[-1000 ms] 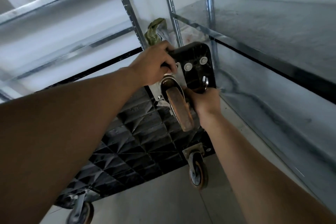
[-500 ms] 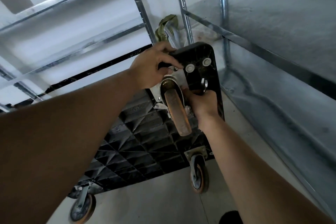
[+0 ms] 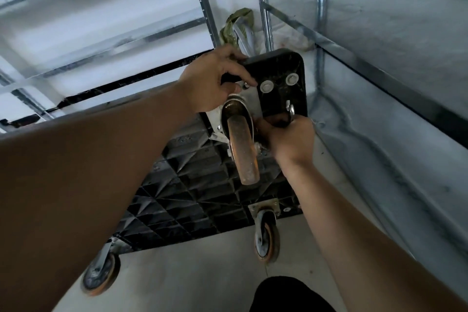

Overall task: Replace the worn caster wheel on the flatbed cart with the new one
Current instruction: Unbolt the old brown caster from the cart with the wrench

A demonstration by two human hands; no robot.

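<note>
Nearest me, another caster (image 3: pixel 267 238) hangs below the worn caster wheel (image 3: pixel 244 152), both bolted to the upended cart's (image 3: pixel 192 200) ribbed underside. Just right of that wheel, my right hand (image 3: pixel 291 142) curls its fingers round a tool (image 3: pixel 290 110) — metal head above my knuckles. Left of the wheel, my left hand (image 3: pixel 212 83) grips the cart's top edge. Beyond the wheel — metal shelving (image 3: pixel 379 33) and a green bag (image 3: pixel 236 25).

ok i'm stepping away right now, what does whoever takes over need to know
Left hand grips the top edge of the flatbed cart, near a plate bolt. Right hand holds a tool beside the mounting plate. Worn caster wheel is mounted on the tipped-up cart. Left to do: free the bolts, swap wheels. New wheel not in view.
</note>
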